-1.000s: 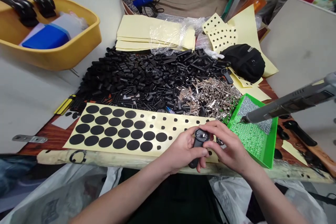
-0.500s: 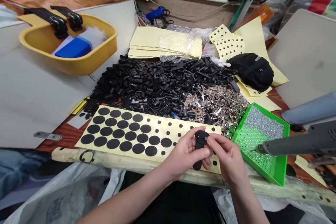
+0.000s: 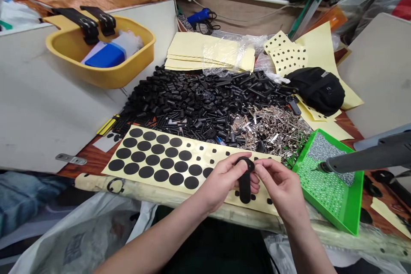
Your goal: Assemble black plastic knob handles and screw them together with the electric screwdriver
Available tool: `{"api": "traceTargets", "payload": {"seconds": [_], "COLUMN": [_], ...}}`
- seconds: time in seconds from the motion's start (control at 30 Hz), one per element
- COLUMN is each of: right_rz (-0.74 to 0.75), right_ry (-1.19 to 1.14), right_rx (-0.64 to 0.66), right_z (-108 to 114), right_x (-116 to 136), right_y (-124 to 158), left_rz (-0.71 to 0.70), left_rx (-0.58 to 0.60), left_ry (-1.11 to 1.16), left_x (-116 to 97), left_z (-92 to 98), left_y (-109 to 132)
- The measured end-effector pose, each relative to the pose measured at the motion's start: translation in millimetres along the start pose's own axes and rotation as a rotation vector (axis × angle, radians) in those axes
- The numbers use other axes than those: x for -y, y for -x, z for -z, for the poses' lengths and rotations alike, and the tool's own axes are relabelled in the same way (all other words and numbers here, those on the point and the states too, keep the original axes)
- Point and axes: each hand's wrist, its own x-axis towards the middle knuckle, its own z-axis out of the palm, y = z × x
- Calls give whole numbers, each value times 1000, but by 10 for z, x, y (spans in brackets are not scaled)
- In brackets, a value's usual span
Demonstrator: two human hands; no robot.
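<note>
a white plastic bag (image 3: 80, 244) hangs down in front of the sticker sheet (image 3: 212, 152), which is cream paper with round black stickers on it. a long pale wooden board (image 3: 160, 199) runs along the near edge of the sheet. the left hand (image 3: 221, 184) and the right hand (image 3: 279, 190) are close together over the right end of the sheet, and they hold a black plastic part (image 3: 245, 186) between them. this part is long with a round head, and it stands up over the sheet. the left fingers (image 3: 253, 186) curl tight around it and clamp it. the right fingers (image 3: 261, 163) are together at the round head and touch it, but i cannot tell if they squeeze it. to the right of the sheet is a green tray (image 3: 349, 197) with small holes and grey bits in it. a long grey tool (image 3: 369, 158) has its thin tip over the tray. past the sheet lie a big pile of black plastic parts (image 3: 192, 107) and a pile of silver metal clips (image 3: 272, 128). farther past the sheet are a black pouch (image 3: 316, 90), a stack of cream paper (image 3: 186, 47), and a yellow tub (image 3: 141, 58) holding a blue box (image 3: 104, 56).
</note>
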Motion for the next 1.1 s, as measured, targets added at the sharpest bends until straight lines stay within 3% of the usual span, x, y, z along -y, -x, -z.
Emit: {"api": "traceTargets", "payload": {"seconds": [0.23, 0.37, 0.6, 0.73, 0.9, 1.1], "right_rz": [19, 69, 331, 337, 318, 247], "right_ry": [-21, -56, -5, -9, -24, -8], "right_rx": [-19, -30, -97, -83, -55, -33], "right_z": [-32, -24, -74, -86, -96, -123], "right_x": [-16, -27, -16, 7, 14, -13], "right_y": [18, 51, 79, 71, 59, 55], "left_rz": [26, -39, -144, -158, -65, -21], "left_rx": [75, 152, 220, 217, 162, 135], "left_ry": [130, -1, -232, -134, 96, 191], "left_x": [1, -12, -91, -61, -10, 23], "left_z": [54, 125, 150, 162, 154, 156], "left_y": [3, 18, 27, 16, 11, -15]}}
